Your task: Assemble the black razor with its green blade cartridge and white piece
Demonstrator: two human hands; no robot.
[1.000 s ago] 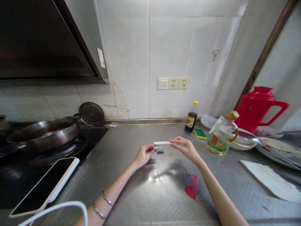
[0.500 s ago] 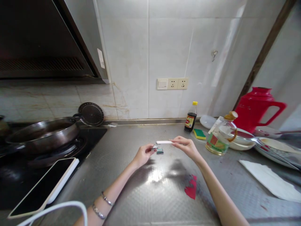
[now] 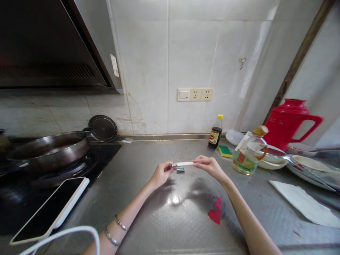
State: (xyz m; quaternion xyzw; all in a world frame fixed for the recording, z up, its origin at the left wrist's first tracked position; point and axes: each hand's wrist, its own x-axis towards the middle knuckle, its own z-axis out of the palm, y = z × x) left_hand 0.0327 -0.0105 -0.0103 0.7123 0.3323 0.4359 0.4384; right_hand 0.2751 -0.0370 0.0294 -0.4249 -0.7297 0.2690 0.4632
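Note:
My left hand is closed, its fingertips pinching a small silver-and-black piece too small to name. My right hand pinches one end of a slim white stick, held level above the metal counter. The stick's left end meets or lies right beside the small piece; I cannot tell whether the two are joined. Just below the stick, a couple of small green-and-dark cylinders, which look like batteries, lie on the counter close to my left fingertips.
A torn red scrap lies nearer me. To the right stand a dark sauce bottle, a sponge, an oil bottle, dishes and a red jug. A phone and a pan are on the left.
The white stick in my right hand has moved slightly down and left, so its end now reaches the small piece in my left hand. The left hand has barely moved.

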